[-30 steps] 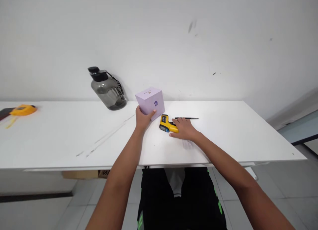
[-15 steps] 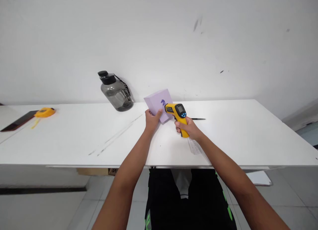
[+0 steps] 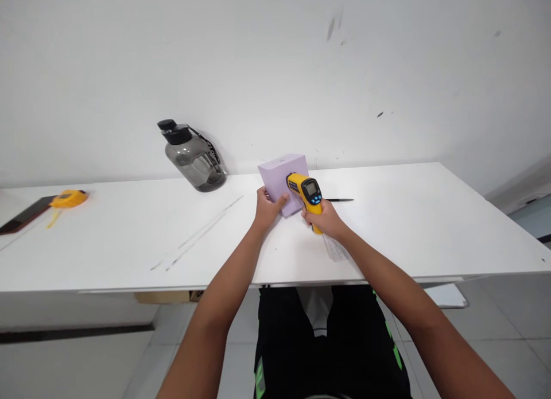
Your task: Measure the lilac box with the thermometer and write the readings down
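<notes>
My left hand (image 3: pixel 269 208) grips a light purple box (image 3: pixel 275 181) by its lower left side, thumb across the front face. The box is tilted a little above or on the table; I cannot tell if its bottom edge touches. In my right hand (image 3: pixel 325 218) is a yellow and black infrared thermometer (image 3: pixel 310 193), fingers wrapped round its handle. Its nose points at the box's front face, very close to it, and covers part of that face. A dark pen (image 3: pixel 341 200) lies just behind my right hand. A sheet of paper (image 3: pixel 334 248) shows partly beneath my right wrist.
The white table (image 3: pixel 408 227) runs along a wall. A grey water bottle (image 3: pixel 196 163) with a black cap stands at the back left. Farther left, a yellow tape measure (image 3: pixel 69 198) lies by a dark flat object (image 3: pixel 28 214).
The purple box has turned so its front faces me more squarely, and its printed horse mark is now hidden behind the thermometer. The thermometer's nose tilts up slightly. The view has shifted a little.
</notes>
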{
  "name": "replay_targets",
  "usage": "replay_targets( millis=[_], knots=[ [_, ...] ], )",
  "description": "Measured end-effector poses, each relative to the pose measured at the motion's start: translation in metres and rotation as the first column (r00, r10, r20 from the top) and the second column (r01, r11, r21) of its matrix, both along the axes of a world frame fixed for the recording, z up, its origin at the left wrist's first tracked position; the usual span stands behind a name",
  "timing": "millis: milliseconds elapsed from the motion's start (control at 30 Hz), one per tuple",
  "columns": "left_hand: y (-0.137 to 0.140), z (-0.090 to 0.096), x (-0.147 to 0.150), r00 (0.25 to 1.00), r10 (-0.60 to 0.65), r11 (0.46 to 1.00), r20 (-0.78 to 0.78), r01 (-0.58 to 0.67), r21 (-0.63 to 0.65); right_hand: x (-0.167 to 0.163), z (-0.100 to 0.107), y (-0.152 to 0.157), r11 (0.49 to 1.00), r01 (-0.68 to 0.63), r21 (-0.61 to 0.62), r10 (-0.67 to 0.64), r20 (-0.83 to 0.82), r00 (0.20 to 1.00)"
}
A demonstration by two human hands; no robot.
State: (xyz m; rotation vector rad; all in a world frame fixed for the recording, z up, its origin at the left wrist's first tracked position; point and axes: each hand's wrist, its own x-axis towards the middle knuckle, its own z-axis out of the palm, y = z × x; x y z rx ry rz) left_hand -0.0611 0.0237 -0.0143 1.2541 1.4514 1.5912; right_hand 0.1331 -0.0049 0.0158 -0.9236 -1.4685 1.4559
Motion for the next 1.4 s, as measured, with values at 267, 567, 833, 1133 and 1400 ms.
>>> replay_targets(
  millis=[267,567,833,1133,1400],
  knots=[
    [-0.003,0.003,0.002,0.996,0.033,0.999,-0.082,-0.03,0.033,0.003,0.001,-0.002,1.0,-0.025,0.002,0.025,-0.036,0.999],
    [0.008,0.007,-0.026,0.827,0.432,0.897,-0.361,-0.435,0.077,0.013,-0.004,-0.001,0.913,-0.156,0.376,-0.022,0.43,0.903],
    [0.012,0.009,-0.042,0.774,0.51,0.835,-0.375,-0.551,-0.001,-0.006,-0.008,-0.004,0.734,-0.483,0.478,-0.289,0.863,0.415],
    [0.013,0.009,-0.039,0.792,0.473,0.852,-0.385,-0.522,-0.029,0.015,0.004,0.017,0.728,-0.227,0.647,-0.506,0.73,0.458],
    [-0.068,0.041,0.029,0.63,0.274,0.941,-0.726,-0.021,0.337,0.073,-0.013,0.059,0.771,-0.304,0.559,-0.54,0.828,0.154]
  ],
)
